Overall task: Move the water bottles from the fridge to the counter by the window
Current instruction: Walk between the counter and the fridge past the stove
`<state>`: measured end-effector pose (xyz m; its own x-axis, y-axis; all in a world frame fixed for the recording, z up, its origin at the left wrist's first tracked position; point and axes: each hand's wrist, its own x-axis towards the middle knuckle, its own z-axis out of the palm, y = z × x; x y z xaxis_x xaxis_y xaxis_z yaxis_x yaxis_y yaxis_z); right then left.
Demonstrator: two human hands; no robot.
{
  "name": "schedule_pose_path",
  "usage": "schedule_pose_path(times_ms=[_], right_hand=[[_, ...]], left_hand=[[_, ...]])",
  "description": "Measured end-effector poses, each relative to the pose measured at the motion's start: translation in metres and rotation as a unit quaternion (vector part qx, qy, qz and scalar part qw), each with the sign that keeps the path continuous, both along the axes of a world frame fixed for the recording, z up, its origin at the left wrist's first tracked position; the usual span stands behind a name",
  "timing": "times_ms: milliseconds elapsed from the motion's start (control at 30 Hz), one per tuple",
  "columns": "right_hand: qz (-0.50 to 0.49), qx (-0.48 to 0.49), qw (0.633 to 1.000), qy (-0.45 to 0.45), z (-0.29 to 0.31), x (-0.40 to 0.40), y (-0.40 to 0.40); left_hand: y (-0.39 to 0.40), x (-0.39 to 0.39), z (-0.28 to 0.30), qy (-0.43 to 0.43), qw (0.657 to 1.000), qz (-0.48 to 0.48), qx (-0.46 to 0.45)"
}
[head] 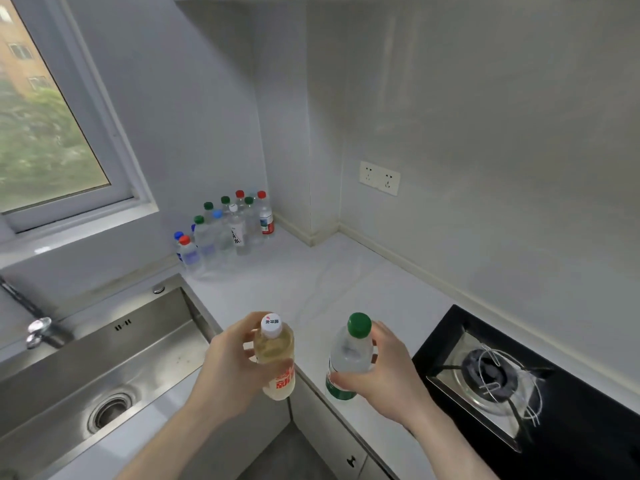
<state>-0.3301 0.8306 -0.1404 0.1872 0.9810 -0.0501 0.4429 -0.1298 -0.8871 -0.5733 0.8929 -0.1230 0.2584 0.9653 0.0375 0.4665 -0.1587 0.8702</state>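
Both hands carry a bottle upright, long axis vertical. Left hand [230, 367] wraps round the white-cap bottle [275, 358], yellowish liquid, red print. Right hand [384, 370] wraps round the green-cap bottle [348, 358], clear ribbed plastic w/ green label. The bottle cluster [225, 230] stands ahead & left, in the corner of the pale marbled counter [311, 271] under the window [52, 116]; left hand looks nearer. Steel sink [104, 368] left, black hob [502, 375] right.
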Motion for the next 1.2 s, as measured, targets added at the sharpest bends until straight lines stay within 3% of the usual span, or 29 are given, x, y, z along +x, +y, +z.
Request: schedule_pose_path(times_ms=[601,1201], right_hand=[[0.082,-0.034,0.995,-0.038,-0.037,0.026,0.187],[0.045,-0.099,0.991,-0.073,-0.082,-0.035,0.334]], left_hand=[[0.152,-0.002,-0.030,0.056,0.992,0.106,-0.041],[0.327,-0.069,-0.094,0.167,0.978,0.110,-0.064]])
